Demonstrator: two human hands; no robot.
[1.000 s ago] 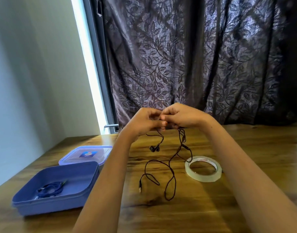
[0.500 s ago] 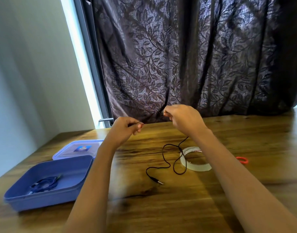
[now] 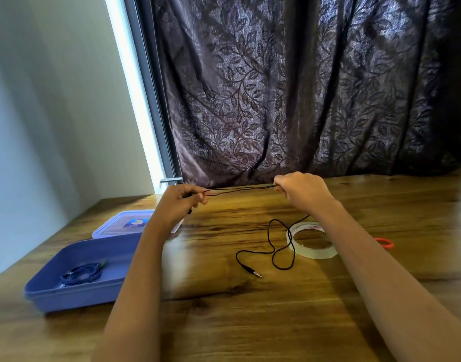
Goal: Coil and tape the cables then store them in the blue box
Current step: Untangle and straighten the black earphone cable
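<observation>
— Cable [image 3: 241, 189], black, thin: pulled out between both hands above the table [image 3: 250, 322], roughly level, two strands side by side, slightly slack near the left end.

— And the rest of it?

— Runs down from under the right hand [image 3: 301, 189], loops on the wood, crosses the near-left rim of the tape [image 3: 313, 253], ends in a jack plug [image 3: 254, 271] lying flat, near the middle of the table.

— Left hand [image 3: 179, 202]?

— Raised off the table, forearm stretched forward from bottom centre, knuckles up. Fingers curled in, tips pinched shut on the cable's left end. Something small and dark hanging under the fingers; too small to tell what.

— Right hand?

— Same height, well apart from the left, back of the hand toward the camera, wrist bent a little. Closed into a loose fist, thumb side nipping the cable's right end. Forearm reaching in from lower right, passing over part of the tape.

— Box [image 3: 75, 291]?

— Blue, open, at the left edge of the table, well apart from the hands. Holds one coiled blue cable [image 3: 80, 273]. Lid [image 3: 122, 223] flat just behind it, partly hidden by the left forearm.

— Anything else?

— Red ring [image 3: 384, 242] right of the right forearm, partly hidden. Dark leaf-pattern curtain [image 3: 302, 87] behind the table.
</observation>
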